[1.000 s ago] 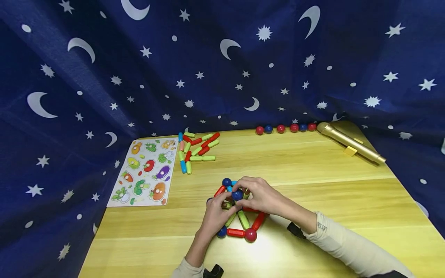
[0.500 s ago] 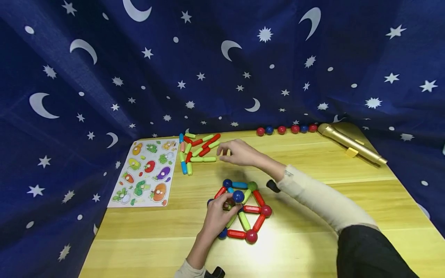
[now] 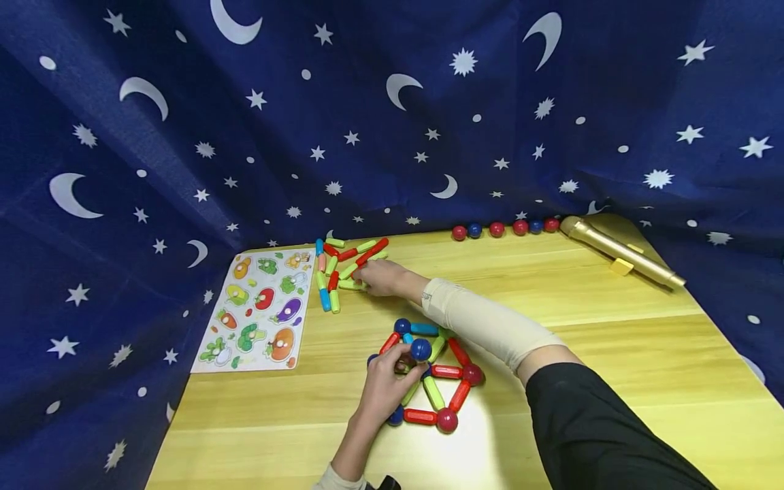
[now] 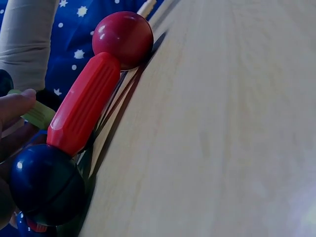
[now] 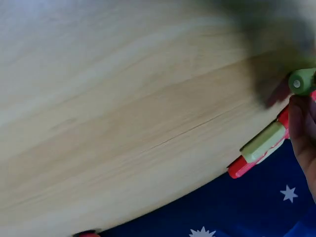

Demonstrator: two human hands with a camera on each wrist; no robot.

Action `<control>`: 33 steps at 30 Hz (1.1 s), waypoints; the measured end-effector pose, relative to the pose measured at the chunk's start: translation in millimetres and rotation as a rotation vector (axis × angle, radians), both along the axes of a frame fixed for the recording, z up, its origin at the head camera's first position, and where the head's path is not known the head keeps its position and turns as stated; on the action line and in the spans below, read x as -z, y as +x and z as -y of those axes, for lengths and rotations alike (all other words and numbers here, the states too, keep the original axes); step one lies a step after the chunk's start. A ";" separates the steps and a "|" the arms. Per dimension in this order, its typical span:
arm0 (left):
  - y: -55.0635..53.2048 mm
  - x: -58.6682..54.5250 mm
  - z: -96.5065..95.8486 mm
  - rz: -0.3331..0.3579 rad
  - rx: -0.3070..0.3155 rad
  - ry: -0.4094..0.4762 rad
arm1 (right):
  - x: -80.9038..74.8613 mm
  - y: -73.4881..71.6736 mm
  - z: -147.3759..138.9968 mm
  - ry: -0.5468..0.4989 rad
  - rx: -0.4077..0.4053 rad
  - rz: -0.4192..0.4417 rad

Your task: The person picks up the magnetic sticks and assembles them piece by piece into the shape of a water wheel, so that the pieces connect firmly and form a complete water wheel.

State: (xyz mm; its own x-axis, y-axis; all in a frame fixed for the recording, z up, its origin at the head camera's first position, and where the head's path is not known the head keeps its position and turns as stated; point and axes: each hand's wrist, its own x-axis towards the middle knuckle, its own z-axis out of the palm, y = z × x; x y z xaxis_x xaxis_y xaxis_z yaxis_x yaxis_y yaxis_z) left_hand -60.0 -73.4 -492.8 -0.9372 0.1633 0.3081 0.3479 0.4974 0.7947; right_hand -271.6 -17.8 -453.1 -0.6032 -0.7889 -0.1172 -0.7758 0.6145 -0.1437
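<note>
My left hand (image 3: 381,389) is at the flat frame of magnetic rods and balls, beside a raised blue ball (image 3: 420,350). In the left wrist view, its fingertips pinch a green magnetic rod (image 4: 40,115). A red rod (image 4: 85,104) there joins a red ball (image 4: 123,39) to a dark blue ball (image 4: 48,185). My right hand (image 3: 382,278) reaches into the loose rods at the back. In the right wrist view, its fingers hold a green magnetic rod (image 5: 302,82) whose end shows a metal dot. The frame's near left part is hidden behind my left hand.
Loose red, green and blue rods (image 3: 331,265) lie beside a vegetable puzzle board (image 3: 205,357) at left. Several red and blue balls (image 3: 497,229) line the back edge. A gold microphone (image 3: 621,253) lies back right, before the starry curtain (image 3: 392,150).
My right hand has left the raised blue ball and moved back and left to the loose rods, where it now grips a green one. My left hand stays at the frame.
</note>
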 end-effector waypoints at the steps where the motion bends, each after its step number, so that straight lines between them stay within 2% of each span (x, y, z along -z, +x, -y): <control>1: -0.2 0.0 -0.2 -0.008 -0.002 -0.004 | 0.2 1.2 -0.5 0.004 -0.021 -0.017; 3: -0.7 -0.1 -0.4 -0.015 -0.009 -0.009 | 0.8 3.5 -2.3 0.005 -0.041 -0.046; 6: -1.4 -0.4 -0.6 -0.021 -0.015 -0.017 | 3.3 5.7 -5.3 -0.013 -0.025 -0.068; 10: -1.5 0.6 -0.9 -0.015 -0.012 -0.015 | 8.6 6.3 -8.9 -0.042 0.021 -0.047; 16: -1.3 1.2 -1.2 -0.025 -0.015 -0.024 | 11.1 8.9 -17.0 -0.020 0.008 -0.065; 18: -1.0 1.4 -1.2 -0.026 -0.017 -0.026 | 9.8 11.9 -23.2 -0.050 0.010 -0.051; 22: 0.5 2.3 -1.6 -0.028 -0.013 -0.022 | 2.3 24.1 -43.9 -0.220 0.067 0.042; 27: 0.8 3.5 -3.0 -0.032 -0.021 -0.021 | -7.3 48.7 -85.9 -0.506 0.214 0.244; 33: 0.1 2.5 -1.7 -0.030 -0.030 -0.022 | -5.3 77.6 -134.8 -0.695 0.339 0.410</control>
State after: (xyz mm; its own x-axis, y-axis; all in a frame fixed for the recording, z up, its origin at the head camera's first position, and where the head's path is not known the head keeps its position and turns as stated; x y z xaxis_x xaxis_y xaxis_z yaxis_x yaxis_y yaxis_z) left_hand -59.9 -71.6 -495.3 -0.9322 0.1421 0.3329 0.3560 0.5258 0.7726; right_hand -194.0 116.9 -447.8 -0.8340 -0.5479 0.0651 -0.3725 0.4721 -0.7990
